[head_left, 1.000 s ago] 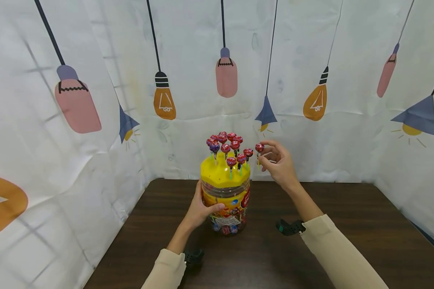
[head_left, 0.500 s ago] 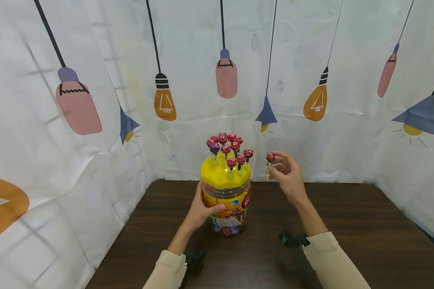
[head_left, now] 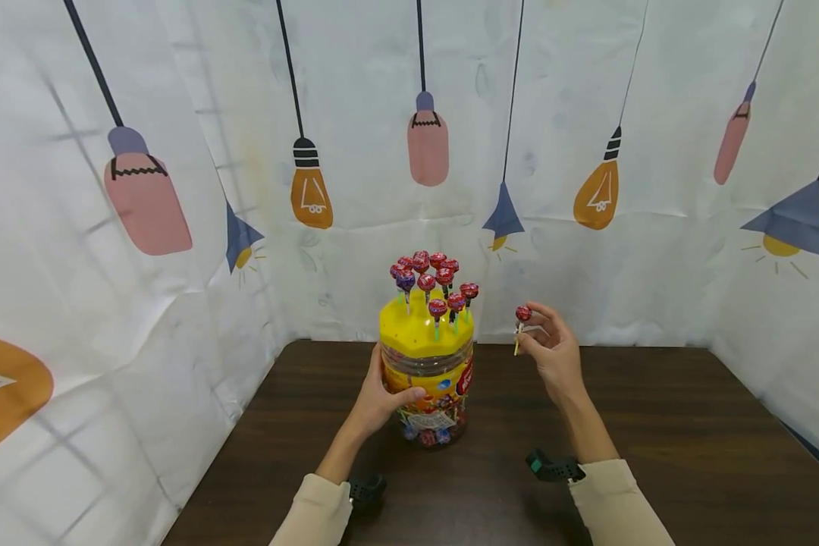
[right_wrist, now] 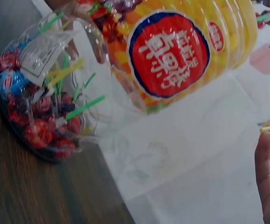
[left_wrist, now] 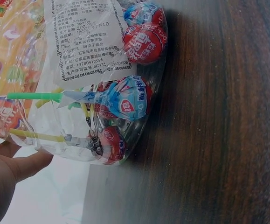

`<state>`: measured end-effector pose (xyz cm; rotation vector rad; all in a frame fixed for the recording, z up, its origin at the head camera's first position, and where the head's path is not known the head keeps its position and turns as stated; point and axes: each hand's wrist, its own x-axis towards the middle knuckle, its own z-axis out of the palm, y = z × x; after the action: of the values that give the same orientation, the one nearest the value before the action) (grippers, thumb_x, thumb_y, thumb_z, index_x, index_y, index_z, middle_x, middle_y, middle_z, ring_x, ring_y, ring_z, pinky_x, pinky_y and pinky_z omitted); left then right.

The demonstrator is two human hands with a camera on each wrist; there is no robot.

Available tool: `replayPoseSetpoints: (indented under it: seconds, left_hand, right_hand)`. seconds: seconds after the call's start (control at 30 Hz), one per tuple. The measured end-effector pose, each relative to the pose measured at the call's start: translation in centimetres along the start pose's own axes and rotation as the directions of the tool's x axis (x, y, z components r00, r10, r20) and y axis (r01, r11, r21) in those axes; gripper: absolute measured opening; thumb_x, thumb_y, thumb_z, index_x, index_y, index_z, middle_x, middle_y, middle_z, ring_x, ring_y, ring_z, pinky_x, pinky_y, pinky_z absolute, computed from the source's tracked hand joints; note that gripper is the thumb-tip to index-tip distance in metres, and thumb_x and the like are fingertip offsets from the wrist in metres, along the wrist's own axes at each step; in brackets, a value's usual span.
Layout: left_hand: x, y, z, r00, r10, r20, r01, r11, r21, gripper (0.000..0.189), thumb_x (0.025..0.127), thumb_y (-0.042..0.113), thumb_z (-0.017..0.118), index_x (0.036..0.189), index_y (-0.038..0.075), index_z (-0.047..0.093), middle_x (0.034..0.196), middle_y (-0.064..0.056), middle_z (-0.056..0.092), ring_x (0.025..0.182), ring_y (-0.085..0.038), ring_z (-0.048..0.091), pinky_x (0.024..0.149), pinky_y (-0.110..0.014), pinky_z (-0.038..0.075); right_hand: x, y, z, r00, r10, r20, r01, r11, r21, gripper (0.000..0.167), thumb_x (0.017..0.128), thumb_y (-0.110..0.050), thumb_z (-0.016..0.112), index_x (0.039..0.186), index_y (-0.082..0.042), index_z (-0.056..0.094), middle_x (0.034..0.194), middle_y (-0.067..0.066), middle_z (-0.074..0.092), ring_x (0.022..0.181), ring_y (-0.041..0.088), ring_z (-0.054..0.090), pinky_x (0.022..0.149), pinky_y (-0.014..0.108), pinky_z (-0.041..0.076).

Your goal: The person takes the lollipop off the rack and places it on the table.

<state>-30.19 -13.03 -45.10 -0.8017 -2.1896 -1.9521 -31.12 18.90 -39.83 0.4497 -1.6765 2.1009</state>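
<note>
A clear plastic candy jar [head_left: 431,387] with a yellow lid [head_left: 409,330] stands on the table. Several wrapped lollipops [head_left: 437,307] stick up out of that lid, mostly red, one purple. My left hand [head_left: 374,398] grips the jar's left side, its thumb across the front label. To the right of the jar, my right hand [head_left: 553,349] pinches one red lollipop [head_left: 522,313] by its yellow stick, head upward. In the right wrist view only the stick's end [right_wrist: 268,128] shows at my fingertips. More lollipops [left_wrist: 128,98] lie inside the jar's bottom.
The dark wooden table [head_left: 655,425] extends to both sides of the jar. A white curtain [head_left: 375,197] printed with lamps hangs behind and at the sides. Dark bands [head_left: 553,466] are worn at both wrists.
My right hand has moved rightward and down, away from the lid, carrying the pinched lollipop. My left hand and the jar stay in place.
</note>
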Motion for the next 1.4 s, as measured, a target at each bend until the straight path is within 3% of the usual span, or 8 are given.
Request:
replayPoseSetpoints:
  seconds: [0.3, 0.67, 0.93, 1.23, 1.4]
  left_hand:
    - [0.1, 0.0, -0.1, 1.000, 0.005, 0.002, -0.005, 1.000, 0.001, 0.096, 0.089, 0.033, 0.081, 0.158, 0.037, 0.014, 0.149, -0.002, 0.045, 0.131, -0.027, 0.052, 0.113, -0.049, 0.044]
    - [0.1, 0.3, 0.0, 1.000, -0.008, -0.001, 0.008, 1.000, 0.013, 0.095, 0.090, 0.031, 0.080, 0.158, 0.038, 0.014, 0.149, 0.000, 0.044, 0.132, -0.025, 0.051, 0.115, -0.053, 0.043]
    - [0.0, 0.1, -0.1, 1.000, -0.026, 0.000, 0.026, 1.000, 0.012, 0.096, 0.089, 0.031, 0.081, 0.158, 0.037, 0.013, 0.149, -0.001, 0.043, 0.132, -0.026, 0.051, 0.116, -0.055, 0.042]
    - [-0.1, 0.3, -0.1, 1.000, -0.012, 0.000, 0.012, 1.000, 0.006, 0.093, 0.090, 0.029, 0.080, 0.157, 0.036, 0.015, 0.149, -0.001, 0.043, 0.132, -0.025, 0.051, 0.116, -0.054, 0.043]
    - [-0.1, 0.3, 0.0, 1.000, -0.005, 0.012, 0.005, 1.000, 0.001, 0.092, 0.091, 0.029, 0.079, 0.157, 0.035, 0.015, 0.149, -0.001, 0.043, 0.132, -0.026, 0.051, 0.116, -0.053, 0.043]
  right_hand:
    - [0.2, 0.5, -1.4, 0.999, 0.003, 0.054, 0.000, 0.999, -0.049, 0.054, 0.091, 0.013, 0.066, 0.142, -0.004, 0.055, 0.106, 0.005, 0.063, 0.081, 0.010, 0.066, 0.064, 0.021, 0.058]
    - [0.3, 1.5, -3.4, 0.998, 0.031, 0.061, -0.027, 0.998, -0.059, 0.056, 0.091, 0.016, 0.064, 0.141, -0.007, 0.056, 0.104, 0.006, 0.060, 0.079, 0.010, 0.066, 0.063, 0.023, 0.060]
    - [-0.1, 3.7, -5.3, 0.988, 0.150, 0.038, -0.144, 0.981, -0.132, 0.051, 0.093, 0.010, 0.066, 0.139, -0.009, 0.055, 0.103, 0.004, 0.063, 0.078, 0.010, 0.067, 0.065, 0.023, 0.061]
    - [-0.3, 6.2, -6.4, 0.953, 0.300, 0.046, -0.285, 0.936, -0.208, 0.056, 0.094, 0.006, 0.066, 0.145, -0.014, 0.050, 0.104, -0.001, 0.059, 0.084, 0.008, 0.068, 0.072, 0.027, 0.063]
    - [-0.7, 7.3, -7.2, 0.935, 0.347, 0.073, -0.316, 0.910, -0.268, 0.059, 0.094, 0.008, 0.065, 0.147, -0.010, 0.045, 0.106, 0.001, 0.057, 0.084, 0.009, 0.067, 0.073, 0.030, 0.063]
